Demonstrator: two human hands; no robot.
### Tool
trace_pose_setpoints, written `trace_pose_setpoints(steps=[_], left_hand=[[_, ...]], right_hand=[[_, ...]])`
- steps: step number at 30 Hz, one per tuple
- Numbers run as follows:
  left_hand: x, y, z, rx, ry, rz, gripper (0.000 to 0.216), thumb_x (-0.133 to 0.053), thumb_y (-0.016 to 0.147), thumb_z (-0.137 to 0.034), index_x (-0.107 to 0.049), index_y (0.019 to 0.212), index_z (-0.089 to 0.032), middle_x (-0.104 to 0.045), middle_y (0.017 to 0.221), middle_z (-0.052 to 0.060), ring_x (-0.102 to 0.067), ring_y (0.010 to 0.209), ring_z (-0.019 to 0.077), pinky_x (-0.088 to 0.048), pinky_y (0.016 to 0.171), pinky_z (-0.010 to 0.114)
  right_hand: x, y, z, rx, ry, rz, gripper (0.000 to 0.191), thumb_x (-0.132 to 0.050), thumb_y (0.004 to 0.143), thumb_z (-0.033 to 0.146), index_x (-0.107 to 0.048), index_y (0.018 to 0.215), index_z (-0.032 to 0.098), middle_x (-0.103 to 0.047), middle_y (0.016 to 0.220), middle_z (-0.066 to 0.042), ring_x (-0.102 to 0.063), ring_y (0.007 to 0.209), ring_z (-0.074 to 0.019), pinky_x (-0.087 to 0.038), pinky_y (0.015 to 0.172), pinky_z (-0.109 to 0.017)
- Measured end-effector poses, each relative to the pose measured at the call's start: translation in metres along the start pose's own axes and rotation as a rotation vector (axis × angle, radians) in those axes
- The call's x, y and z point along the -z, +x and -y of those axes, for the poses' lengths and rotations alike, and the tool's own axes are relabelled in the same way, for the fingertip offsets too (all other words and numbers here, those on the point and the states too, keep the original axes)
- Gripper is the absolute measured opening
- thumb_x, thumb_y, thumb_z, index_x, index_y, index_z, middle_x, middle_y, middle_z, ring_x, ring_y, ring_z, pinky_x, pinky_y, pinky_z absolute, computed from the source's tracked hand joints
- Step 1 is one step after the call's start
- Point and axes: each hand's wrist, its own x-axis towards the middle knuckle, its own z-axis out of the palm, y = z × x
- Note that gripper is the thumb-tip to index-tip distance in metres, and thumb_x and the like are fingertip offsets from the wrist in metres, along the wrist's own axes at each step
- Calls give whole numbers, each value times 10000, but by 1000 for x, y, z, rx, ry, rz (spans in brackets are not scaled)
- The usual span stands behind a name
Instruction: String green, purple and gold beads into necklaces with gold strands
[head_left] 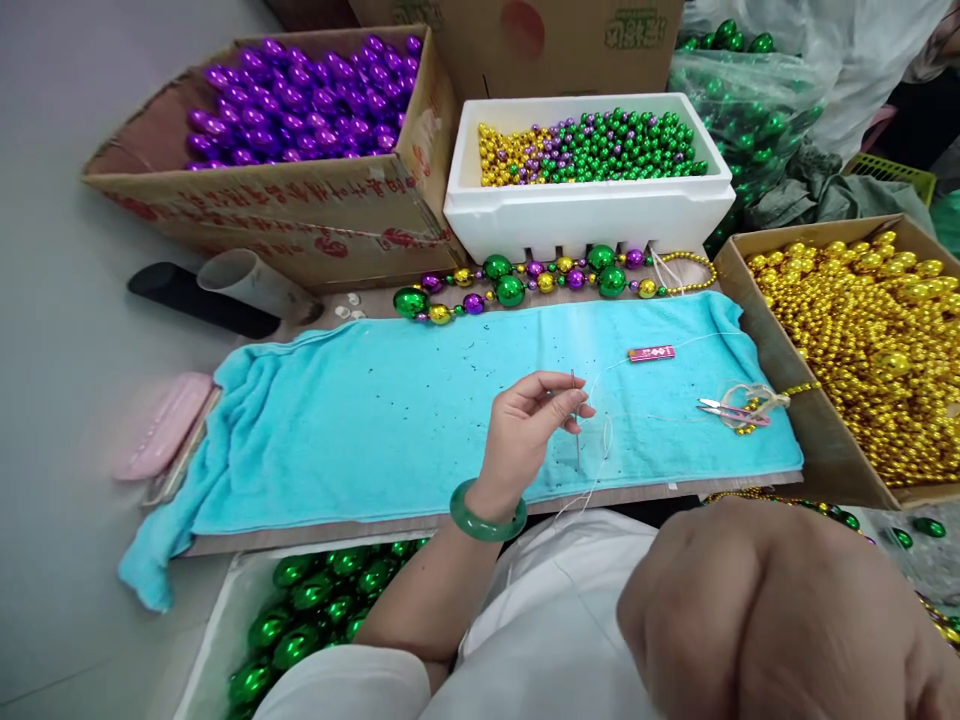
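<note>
My left hand, with a green bangle on its wrist, pinches a long thin needle upright over the turquoise towel. A white thread runs from the needle down toward my lap. My right hand is close to the camera at the lower right, clenched; the thread leads toward it but what it holds is hidden. A finished string of green, purple and gold beads lies along the towel's far edge.
A cardboard box of purple balls, a white foam box of mixed beads, a box of gold beads and a tray of green balls surround the towel. Small snips and a pink lighter lie on it.
</note>
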Motion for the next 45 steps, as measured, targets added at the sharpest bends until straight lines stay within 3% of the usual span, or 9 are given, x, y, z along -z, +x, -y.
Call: trace_pose_setpoints(steps=[2,5,8,12,29,45], left_hand=[[0,0,0,-1,16,-9,175,-747,676,-295,-679,787,-179,-677,726,12,-671,641,154,-499,504,229],[0,0,1,-20,26,-23,178,-742,681,-306,-682,792,-180,-689,749,15,-667,648,151,-508,520,234],[1,1,4,-32,19,-13,181,-742,685,-307,-682,797,-178,-688,752,14,-653,631,136,-503,507,221],[0,3,9,-34,33,-19,180,-739,688,-314,-683,794,-180,-685,738,9,-640,632,124,-506,513,211],[-2,3,12,-41,15,-65,195,-738,670,-305,-692,770,-144,-674,724,3,-584,603,80,-498,528,177],[0,3,17,-68,31,-79,137,-717,680,-262,-697,761,-154,-689,729,1,-596,618,80,-513,552,173]], right_hand=[[7,0,-14,-97,-107,-210,207,-618,835,318,-619,663,203,-605,609,2,-566,568,-84,-472,556,-181],[19,4,-56,-218,-335,-648,106,-591,824,216,-625,725,199,-651,768,-29,-618,756,-132,-502,613,-231],[29,8,-99,-303,-352,-797,75,-612,779,233,-605,726,180,-658,915,-55,-631,852,-165,-532,619,-258],[31,10,-124,-310,-360,-806,62,-590,767,217,-578,720,178,-657,904,-47,-636,824,-155,-550,645,-272],[24,10,-140,-102,-827,-804,83,-515,777,123,-539,757,200,-639,868,-38,-627,826,-143,-548,669,-266],[24,12,-141,-80,-870,-773,108,-516,780,101,-538,739,198,-630,840,-36,-614,787,-131,-539,660,-254]])
